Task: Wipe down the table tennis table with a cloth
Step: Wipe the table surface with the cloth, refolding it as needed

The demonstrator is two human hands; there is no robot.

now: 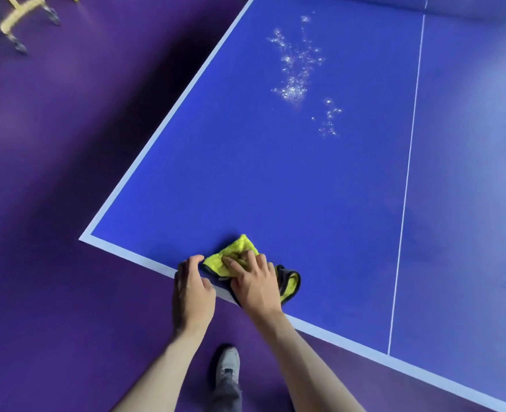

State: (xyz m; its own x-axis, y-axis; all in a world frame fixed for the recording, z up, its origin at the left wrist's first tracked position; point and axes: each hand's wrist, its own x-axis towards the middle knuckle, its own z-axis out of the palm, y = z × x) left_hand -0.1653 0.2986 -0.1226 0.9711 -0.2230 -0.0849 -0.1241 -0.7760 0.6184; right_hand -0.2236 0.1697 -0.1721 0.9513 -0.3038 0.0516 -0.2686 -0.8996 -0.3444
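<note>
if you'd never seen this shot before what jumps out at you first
The bright yellow cloth at the near edge of the blue table tennis table, pressed flat under the right hand, with the left hand resting on the white border beside it. Next, a patch of glistening droplets farther up the table, left of the white centre line.

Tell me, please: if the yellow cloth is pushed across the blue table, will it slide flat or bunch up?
The yellow cloth lies folded and creased under the right hand, so it is probably soft and floppy. It may bunch unless pressed flat. Its fluffy pile suggests it would drag a little on the table rather than slip freely.
</note>
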